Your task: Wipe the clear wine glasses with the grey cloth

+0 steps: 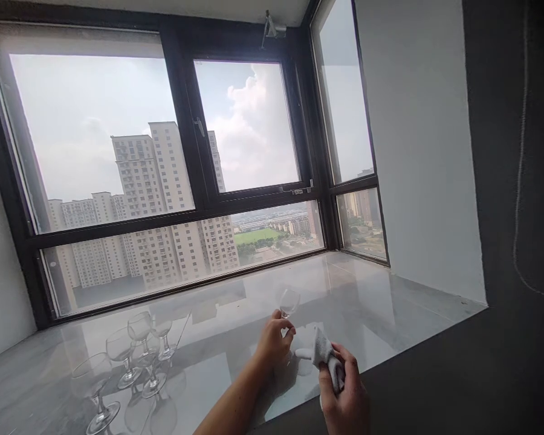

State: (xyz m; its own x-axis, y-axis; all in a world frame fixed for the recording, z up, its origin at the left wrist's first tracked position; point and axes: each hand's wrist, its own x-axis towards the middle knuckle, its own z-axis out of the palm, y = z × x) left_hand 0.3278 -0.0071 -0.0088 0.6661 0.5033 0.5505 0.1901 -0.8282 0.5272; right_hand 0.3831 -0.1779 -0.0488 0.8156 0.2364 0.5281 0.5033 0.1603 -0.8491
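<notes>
My left hand (275, 339) pinches a clear stemmed wine glass (290, 301) above the glossy sill. The bowl shows just beyond my fingers, and most of the stem is hidden or blends with the reflections. To its right, my right hand (345, 389) is closed around a bunched light grey cloth (323, 350). The cloth's upper end sticks out past my fingers, close to the glass but seemingly apart from it. On the left part of the sill several similar stemmed glasses (100, 386) stand upright in a loose group.
The shiny grey tiled windowsill (208, 338) mirrors the glasses and the sky. Its front edge drops off below my right hand. A dark-framed window (181, 121) rises behind, with a white side wall (421, 151) at right. A beaded cord (521, 181) hangs at far right.
</notes>
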